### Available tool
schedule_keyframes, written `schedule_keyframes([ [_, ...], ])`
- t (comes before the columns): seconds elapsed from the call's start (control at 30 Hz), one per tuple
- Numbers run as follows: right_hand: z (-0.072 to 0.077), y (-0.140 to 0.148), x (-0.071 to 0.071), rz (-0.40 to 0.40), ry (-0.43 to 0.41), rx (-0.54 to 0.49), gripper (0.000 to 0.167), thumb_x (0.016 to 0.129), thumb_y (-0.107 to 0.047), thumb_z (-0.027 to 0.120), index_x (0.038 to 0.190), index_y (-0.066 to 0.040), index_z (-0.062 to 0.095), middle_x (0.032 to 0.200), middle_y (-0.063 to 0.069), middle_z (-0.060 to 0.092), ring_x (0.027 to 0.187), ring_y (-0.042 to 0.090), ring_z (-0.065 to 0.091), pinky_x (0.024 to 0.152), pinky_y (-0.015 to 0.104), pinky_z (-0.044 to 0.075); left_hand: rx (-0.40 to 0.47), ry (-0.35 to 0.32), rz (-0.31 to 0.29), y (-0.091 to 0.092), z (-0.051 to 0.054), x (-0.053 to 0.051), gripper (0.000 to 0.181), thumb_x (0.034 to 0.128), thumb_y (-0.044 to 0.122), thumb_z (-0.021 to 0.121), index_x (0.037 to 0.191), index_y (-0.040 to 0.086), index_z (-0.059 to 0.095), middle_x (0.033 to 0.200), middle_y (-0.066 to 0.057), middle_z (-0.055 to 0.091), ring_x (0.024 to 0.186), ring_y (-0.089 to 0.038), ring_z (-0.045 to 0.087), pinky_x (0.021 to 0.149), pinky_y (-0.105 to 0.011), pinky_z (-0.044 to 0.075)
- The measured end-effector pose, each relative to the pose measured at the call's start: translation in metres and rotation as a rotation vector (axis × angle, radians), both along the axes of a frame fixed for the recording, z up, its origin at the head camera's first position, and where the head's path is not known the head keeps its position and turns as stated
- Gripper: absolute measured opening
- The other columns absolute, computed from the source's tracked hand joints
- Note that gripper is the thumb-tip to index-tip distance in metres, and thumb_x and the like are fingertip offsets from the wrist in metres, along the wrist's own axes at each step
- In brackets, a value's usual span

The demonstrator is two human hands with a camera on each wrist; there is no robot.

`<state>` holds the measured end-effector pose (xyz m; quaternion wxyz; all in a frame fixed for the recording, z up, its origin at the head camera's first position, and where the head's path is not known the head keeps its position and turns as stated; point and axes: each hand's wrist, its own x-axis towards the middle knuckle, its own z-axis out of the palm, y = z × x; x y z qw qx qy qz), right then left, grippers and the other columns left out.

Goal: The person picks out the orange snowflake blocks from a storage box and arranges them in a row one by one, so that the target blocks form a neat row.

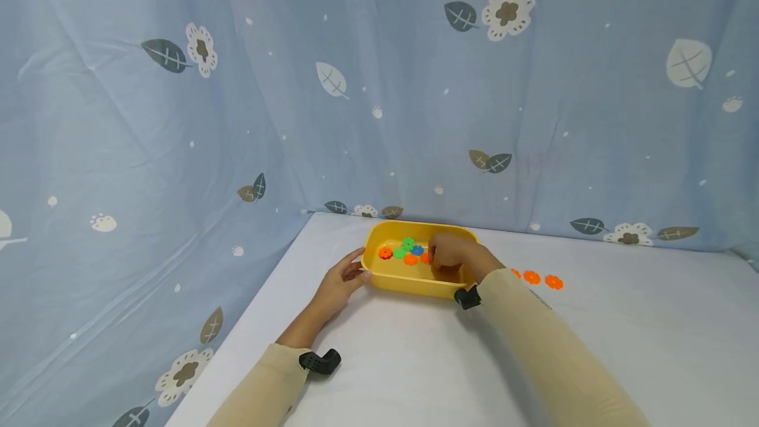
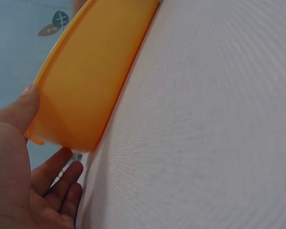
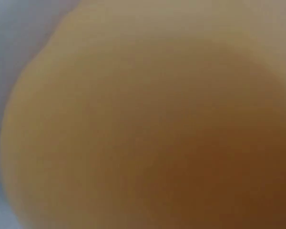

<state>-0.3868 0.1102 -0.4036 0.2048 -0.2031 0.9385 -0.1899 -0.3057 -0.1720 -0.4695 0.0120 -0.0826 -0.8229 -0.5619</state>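
The left hand [image 1: 339, 287] holds a front-left corner of the yellow tray [image 1: 415, 287]; in the left wrist view, its thumb lies against the wall of the tray [image 2: 86, 81] and the fingers of the hand [image 2: 43, 176] bend loosely at the corner. Inside the tray, the right hand [image 1: 452, 250] reaches down, fingertips beside an orange flower-shaped piece [image 1: 425, 258]; whether it pinches anything is hidden. Left of it lie a blue piece [image 1: 418, 250], green pieces [image 1: 408, 244] and more orange ones [image 1: 385, 253]. The right wrist view shows only a blurred yellow-brown surface.
Orange flower-shaped pieces [image 1: 554, 282] lie in a row on the white table [image 1: 409, 361], right of the tray and partly behind the right sleeve [image 1: 551, 348]. A patterned blue curtain [image 1: 403, 97] hangs behind and to the left of the table.
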Motion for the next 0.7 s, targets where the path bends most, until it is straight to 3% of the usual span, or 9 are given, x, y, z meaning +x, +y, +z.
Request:
schedule_keyframes([
  [0.17, -0.006, 0.001, -0.006, -0.087, 0.093, 0.054, 0.025, 0.087, -0.008, 0.063, 0.112, -0.008, 0.064, 0.094, 0.005, 0.059, 0.079, 0.022, 0.053, 0.067, 0.03, 0.045, -0.003, -0.005, -0.001, -0.001, 0.0, 0.0, 0.065, 0.0899, 0.035, 0.071, 0.148, 0.025, 0.044, 0.133, -0.011, 0.058, 0.117, -0.025, 0.057, 0.097, -0.043, 0.047],
  [0.3, -0.01, -0.001, -0.008, -0.106, 0.108, 0.054, 0.03, 0.092, -0.021, 0.066, 0.119, -0.008, 0.063, 0.1, 0.005, 0.061, 0.083, 0.022, 0.053, 0.075, 0.033, 0.045, -0.01, -0.013, 0.004, -0.001, 0.0, -0.002, 0.065, 0.0896, 0.035, 0.071, 0.148, 0.028, 0.044, 0.133, -0.01, 0.058, 0.118, -0.025, 0.056, 0.097, -0.043, 0.047],
  [0.5, -0.014, -0.006, -0.01, -0.039, 0.137, 0.028, 0.027, 0.091, -0.029, 0.07, 0.104, -0.007, 0.063, 0.09, 0.004, 0.06, 0.082, 0.022, 0.052, 0.076, 0.033, 0.044, -0.007, -0.01, 0.002, 0.0, 0.0, -0.002, 0.065, 0.0893, 0.036, 0.071, 0.148, 0.027, 0.044, 0.132, -0.01, 0.059, 0.116, -0.025, 0.057, 0.096, -0.043, 0.047],
  [0.7, -0.015, -0.003, -0.013, -0.047, 0.1, 0.022, 0.025, 0.087, -0.027, 0.075, 0.092, -0.009, 0.058, 0.083, 0.004, 0.055, 0.078, 0.021, 0.05, 0.068, 0.03, 0.04, -0.004, -0.004, -0.012, -0.001, 0.001, 0.0, 0.066, 0.0896, 0.037, 0.071, 0.148, 0.026, 0.043, 0.133, -0.009, 0.059, 0.116, -0.024, 0.057, 0.096, -0.042, 0.048],
])
